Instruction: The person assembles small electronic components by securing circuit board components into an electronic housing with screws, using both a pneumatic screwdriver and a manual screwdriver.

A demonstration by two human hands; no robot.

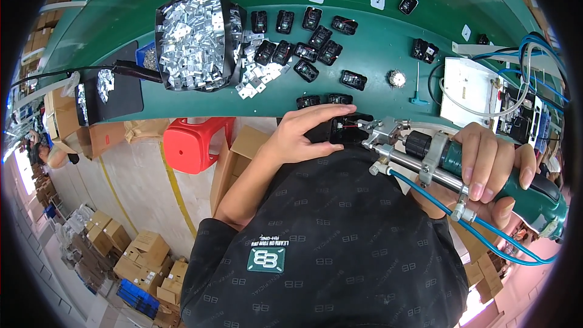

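Observation:
My left hand (299,136) is closed around a black plastic housing (351,132) at the bench's near edge, with thin red wires showing inside it. My right hand (495,167) wraps round a green power screwdriver (537,209) that lies nearly level. A metal nozzle head (385,130) at the screwdriver's front end meets the right side of the housing; whether the tip touches a screw is hidden. Blue air hoses (473,228) loop from the tool's metal cylinder. Two similar black housings (339,98) sit just beyond my left fingers.
Several black housings (305,51) are spread over the green bench (370,48). A black bin (234,30) full of metal plates stands left, with loose plates (261,76) beside it. A round metal piece (396,79), a teal-handled tool (417,94) and a white machine (464,91) are right. A red stool (189,149) stands below.

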